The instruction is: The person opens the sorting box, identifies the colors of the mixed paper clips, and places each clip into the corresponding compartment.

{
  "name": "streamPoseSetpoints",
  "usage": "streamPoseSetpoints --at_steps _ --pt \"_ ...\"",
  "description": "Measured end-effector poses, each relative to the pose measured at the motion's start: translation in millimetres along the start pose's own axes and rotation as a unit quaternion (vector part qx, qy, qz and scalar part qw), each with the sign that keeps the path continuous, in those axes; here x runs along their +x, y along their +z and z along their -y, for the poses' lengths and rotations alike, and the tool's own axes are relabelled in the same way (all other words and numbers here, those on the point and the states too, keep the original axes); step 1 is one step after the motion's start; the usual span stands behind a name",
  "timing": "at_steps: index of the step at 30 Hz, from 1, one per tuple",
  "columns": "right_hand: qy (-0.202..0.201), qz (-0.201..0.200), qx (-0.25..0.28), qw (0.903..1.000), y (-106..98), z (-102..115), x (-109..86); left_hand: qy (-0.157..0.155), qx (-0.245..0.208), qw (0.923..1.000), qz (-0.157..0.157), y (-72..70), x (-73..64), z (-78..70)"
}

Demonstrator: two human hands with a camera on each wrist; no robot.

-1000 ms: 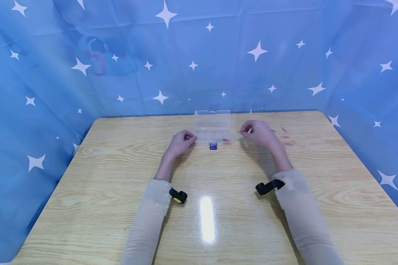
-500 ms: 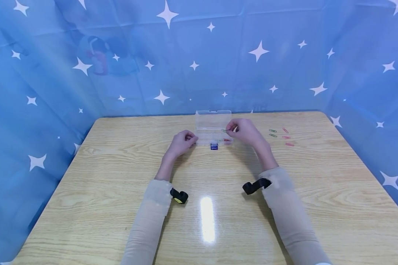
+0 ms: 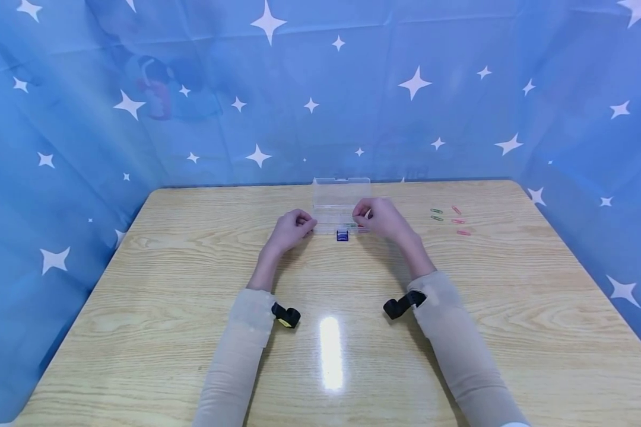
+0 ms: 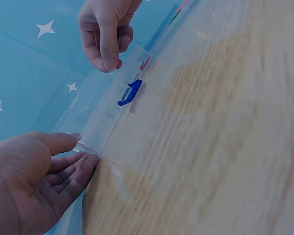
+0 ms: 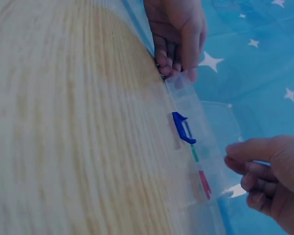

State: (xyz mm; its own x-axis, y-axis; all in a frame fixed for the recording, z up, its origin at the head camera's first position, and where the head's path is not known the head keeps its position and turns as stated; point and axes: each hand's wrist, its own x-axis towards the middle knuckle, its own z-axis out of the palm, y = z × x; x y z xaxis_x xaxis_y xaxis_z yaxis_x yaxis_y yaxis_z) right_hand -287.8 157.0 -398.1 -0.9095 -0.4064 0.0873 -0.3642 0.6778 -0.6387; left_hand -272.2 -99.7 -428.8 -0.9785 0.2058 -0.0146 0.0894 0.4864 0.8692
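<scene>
A clear plastic compartment box [image 3: 328, 228] stands at the table's back edge with its lid [image 3: 342, 191] raised. Its blue latch [image 5: 183, 128] hangs at the front. At the box's left end, my left hand [image 3: 294, 229] holds the corner between thumb and fingers. My right hand [image 3: 383, 218] is over the right compartments, thumb and forefinger close together. No paper clip shows at those fingertips [image 5: 231, 151], and whether one is hidden there I cannot tell. Inside the box lie a red paper clip [image 5: 204, 184] and a green paper clip [image 5: 194, 153].
Right of the box, two green paper clips [image 3: 437, 218] lie beside several pink-red paper clips [image 3: 457, 221]. A blue curtain [image 3: 219, 89] with white stars hangs behind the wooden table [image 3: 165, 284]. Each sleeve carries a black wrist camera [image 3: 403, 304].
My right hand has moved left from beside the box to over its compartments. The green paper clip seen earlier at its fingertips is no longer visible there. My left hand has stayed on the box.
</scene>
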Motion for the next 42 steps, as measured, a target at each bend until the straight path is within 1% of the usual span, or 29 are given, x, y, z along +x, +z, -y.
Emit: streamPoseSetpoints --at_steps 6,9,15,20,26,30,36,42 --pt "0.003 0.001 0.005 1.0000 0 -2 -0.2 -0.001 0.003 1.0000 -0.003 -1.4 0.5 1.5" --pt "0.007 0.000 0.006 1.0000 -2 0 -0.7 -0.003 0.002 1.0000 -0.003 -1.7 0.8 2.3" --pt "0.010 -0.008 0.006 0.9999 -10 -1 -2.3 0.004 -0.004 1.0000 -0.003 -3.3 -0.3 2.0" --pt "0.017 -0.016 0.001 0.9997 -17 -7 -4.5 -0.001 -0.005 1.0000 -0.004 -3.8 0.2 1.6" --pt "0.035 -0.030 -0.001 0.9989 -26 -13 -9.5 -0.008 -0.003 1.0000 -0.003 -2.9 0.9 1.7" --pt "0.045 -0.041 -0.003 0.9982 -33 -19 -13.0 -0.006 -0.002 1.0000 -0.003 -2.1 1.1 1.1" --pt "0.048 -0.060 -0.003 0.9970 -45 -26 -18.8 -0.002 -0.004 1.0000 -0.003 -1.9 1.2 1.0" --pt "0.057 -0.065 -0.006 0.9962 -55 -36 -26.1 0.004 0.009 1.0000 -0.001 0.3 0.9 1.9"
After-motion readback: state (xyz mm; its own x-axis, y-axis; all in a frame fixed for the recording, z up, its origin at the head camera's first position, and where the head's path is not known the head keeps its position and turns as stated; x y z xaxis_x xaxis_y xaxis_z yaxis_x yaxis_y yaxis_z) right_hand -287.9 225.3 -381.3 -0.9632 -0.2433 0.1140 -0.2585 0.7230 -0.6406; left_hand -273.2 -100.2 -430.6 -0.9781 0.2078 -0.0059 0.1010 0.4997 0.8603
